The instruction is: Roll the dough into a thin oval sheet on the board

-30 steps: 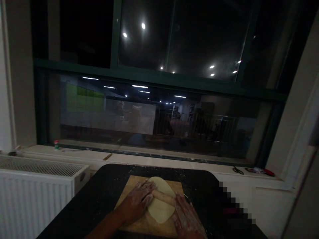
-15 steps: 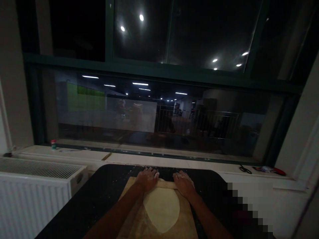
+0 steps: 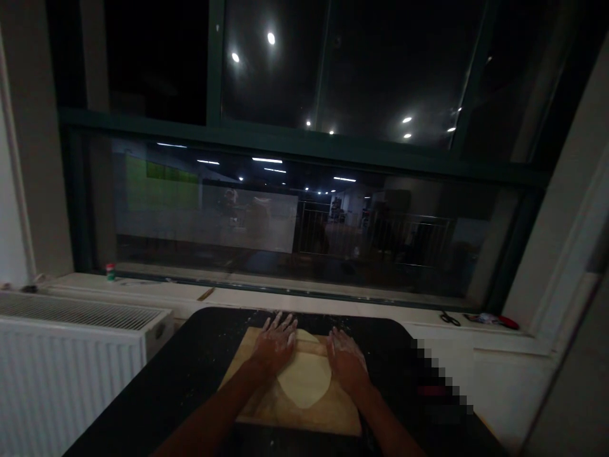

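A thin, pale sheet of dough (image 3: pixel 305 382) lies on a wooden board (image 3: pixel 257 409). Across its far part runs a wooden rolling pin (image 3: pixel 311 346), with some dough showing beyond it. My left hand (image 3: pixel 275 346) rests flat over the pin's left end, fingers stretched out and spread. Over the right end lies my right hand (image 3: pixel 346 355), its fingers also extended forward. Both hands are dusted with white flour and touch the pin from above without wrapping round it. My palms hide the pin's ends.
The board sits on a black table (image 3: pixel 190 362) sprinkled with flour. A white radiator (image 3: pixel 71 368) stands at left. On the windowsill are a small red-capped container (image 3: pixel 111 273), black-handled scissors (image 3: pixel 450 318) and a red object (image 3: pixel 508 322). A dark window fills the background.
The rolling pin has come back from the dough's far edge, uncovering dough beyond it. My fingers have straightened from a more curled pose. The view has shifted slightly, revealing the board's near edge.
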The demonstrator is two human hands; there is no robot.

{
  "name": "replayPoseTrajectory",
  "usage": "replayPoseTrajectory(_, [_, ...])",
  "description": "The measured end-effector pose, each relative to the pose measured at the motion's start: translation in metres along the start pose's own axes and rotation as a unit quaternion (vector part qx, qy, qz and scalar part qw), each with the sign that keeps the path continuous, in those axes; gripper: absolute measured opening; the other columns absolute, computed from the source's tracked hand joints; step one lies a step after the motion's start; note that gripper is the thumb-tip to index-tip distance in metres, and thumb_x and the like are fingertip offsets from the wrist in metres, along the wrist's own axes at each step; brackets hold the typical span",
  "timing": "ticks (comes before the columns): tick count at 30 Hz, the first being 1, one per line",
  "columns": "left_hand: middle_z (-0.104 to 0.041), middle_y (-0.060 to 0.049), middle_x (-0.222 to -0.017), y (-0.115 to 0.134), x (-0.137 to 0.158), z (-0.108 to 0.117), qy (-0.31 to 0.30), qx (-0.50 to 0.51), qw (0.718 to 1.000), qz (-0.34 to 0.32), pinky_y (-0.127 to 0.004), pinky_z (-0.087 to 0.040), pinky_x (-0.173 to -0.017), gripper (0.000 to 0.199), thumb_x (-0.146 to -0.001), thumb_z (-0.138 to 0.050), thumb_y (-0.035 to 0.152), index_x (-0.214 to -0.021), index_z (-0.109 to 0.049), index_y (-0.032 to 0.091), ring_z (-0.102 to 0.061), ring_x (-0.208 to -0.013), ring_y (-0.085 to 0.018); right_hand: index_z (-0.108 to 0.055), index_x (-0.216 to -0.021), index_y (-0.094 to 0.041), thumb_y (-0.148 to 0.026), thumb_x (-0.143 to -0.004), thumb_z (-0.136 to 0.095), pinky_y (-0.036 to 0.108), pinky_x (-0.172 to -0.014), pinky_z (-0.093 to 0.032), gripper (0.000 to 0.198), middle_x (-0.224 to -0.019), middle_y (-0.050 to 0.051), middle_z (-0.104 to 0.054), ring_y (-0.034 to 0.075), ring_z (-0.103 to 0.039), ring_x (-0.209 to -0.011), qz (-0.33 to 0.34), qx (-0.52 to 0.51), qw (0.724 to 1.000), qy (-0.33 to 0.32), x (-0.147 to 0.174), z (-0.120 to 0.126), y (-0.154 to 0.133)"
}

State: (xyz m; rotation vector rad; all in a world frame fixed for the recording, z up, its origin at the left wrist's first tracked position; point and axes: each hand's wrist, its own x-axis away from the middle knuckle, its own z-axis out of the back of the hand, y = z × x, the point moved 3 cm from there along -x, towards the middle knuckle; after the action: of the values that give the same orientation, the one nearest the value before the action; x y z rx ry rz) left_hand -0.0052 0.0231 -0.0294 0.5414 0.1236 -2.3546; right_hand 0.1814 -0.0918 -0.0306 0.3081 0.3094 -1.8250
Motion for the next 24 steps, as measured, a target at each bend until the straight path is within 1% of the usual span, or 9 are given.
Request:
replayPoseTrajectory(2, [-0.054,-0.005,-0.161,0.002,0.014,0.004,-0.006,0.001,1.0,-0.027,-0.062,-0.032,-0.126,0.052,-0.106,-0.032,0.027,-0.153,-0.055,0.025,-0.042,-0.153,-0.033,-0.058,-0.149,-0.012,-0.027,-0.107,-0.031,0.044,-0.124,-0.039,0.052,-0.157,0.013,-0.055,0.026,-0.051,-0.147,-0.008,0.001,1.0,-0.002,0.019,0.002,-0.003])
replayPoseTrajectory(4, [-0.054,-0.007,-0.161,0.004,0.031,0.009,-0.012,0.001,0.999,-0.052,-0.062,-0.034,-0.125,0.053,-0.107,-0.031,0.027,-0.155,-0.052,0.025,-0.046,-0.151,-0.032,-0.056,-0.152,-0.012,-0.026,-0.108,-0.028,0.043,-0.125,-0.037,0.053,-0.159,0.012,-0.053,0.024,-0.049,-0.149,-0.004,-0.002,1.0,0.005,0.04,0.007,-0.007])
replayPoseTrajectory(8, [-0.056,-0.008,-0.16,0.003,0.072,0.022,-0.013,0.001,0.995,-0.104,-0.053,-0.041,-0.124,0.051,-0.108,-0.031,0.025,-0.154,-0.052,0.023,-0.05,-0.148,-0.028,-0.062,-0.147,-0.016,-0.022,-0.106,-0.032,0.039,-0.122,-0.042,0.05,-0.152,0.009,-0.062,0.024,-0.058,-0.141,0.033,-0.023,0.997,0.059,0.085,0.02,-0.014])
replayPoseTrajectory(11, [-0.061,-0.006,-0.155,0.001,0.1,0.037,0.035,0.019,0.989,-0.143,-0.049,-0.043,-0.123,0.048,-0.11,-0.033,0.029,-0.154,-0.053,0.027,-0.055,-0.143,-0.025,-0.065,-0.144,-0.023,-0.025,-0.106,-0.04,0.038,-0.116,-0.048,0.046,-0.146,0.006,-0.068,0.025,-0.061,-0.137,0.042,-0.028,0.994,0.092,0.115,0.029,-0.022])
replayPoseTrajectory(14, [-0.067,-0.004,-0.149,0.0,0.115,0.05,0.072,0.039,0.989,-0.122,-0.048,-0.047,-0.12,0.044,-0.111,-0.037,0.033,-0.152,-0.055,0.031,-0.062,-0.135,-0.024,-0.068,-0.14,-0.028,-0.029,-0.104,-0.045,0.045,-0.103,-0.056,0.042,-0.139,0.008,-0.073,0.03,-0.067,-0.129,0.015,-0.009,0.995,0.096,0.132,0.025,-0.03])
replayPoseTrajectory(17, [-0.064,-0.003,-0.153,0.003,0.117,0.052,0.071,0.036,0.991,-0.109,-0.05,-0.047,-0.121,0.043,-0.11,-0.043,0.038,-0.15,-0.057,0.032,-0.058,-0.141,-0.027,-0.071,-0.134,-0.031,-0.029,-0.104,-0.046,0.049,-0.102,-0.057,0.039,-0.139,0.008,-0.073,0.031,-0.068,-0.128,0.017,0.004,0.993,0.114,0.135,0.009,-0.037])
replayPoseTrajectory(20, [-0.053,-0.002,-0.162,0.006,0.113,0.045,0.064,0.037,0.989,-0.129,-0.05,-0.045,-0.123,0.05,-0.11,-0.046,0.042,-0.158,-0.047,0.031,-0.049,-0.15,-0.028,-0.072,-0.133,-0.032,-0.031,-0.103,-0.046,0.054,-0.11,-0.053,0.04,-0.145,0.007,-0.068,0.032,-0.063,-0.135,0.025,0.016,0.992,0.123,0.124,-0.005,-0.033])
replayPoseTrajectory(22, [-0.05,-0.002,-0.164,0.007,0.105,0.04,0.049,0.04,0.989,-0.136,-0.052,-0.043,-0.124,0.052,-0.11,-0.044,0.043,-0.161,-0.042,0.032,-0.047,-0.151,-0.027,-0.07,-0.135,-0.032,-0.03,-0.103,-0.045,0.059,-0.113,-0.049,0.041,-0.149,0.007,-0.065,0.034,-0.059,-0.139,0.015,0.039,0.995,0.094,0.11,-0.005,-0.025])
replayPoseTrajectory(24, [-0.049,-0.003,-0.164,0.009,0.093,0.036,0.027,0.045,0.99,-0.134,-0.055,-0.04,-0.125,0.051,-0.111,-0.04,0.042,-0.161,-0.042,0.031,-0.047,-0.151,-0.027,-0.069,-0.138,-0.033,-0.024,-0.103,-0.042,0.06,-0.115,-0.046,0.044,-0.152,0.006,-0.062,0.033,-0.054,-0.144,0.004,0.062,0.996,0.056,0.09,0.002,-0.017])
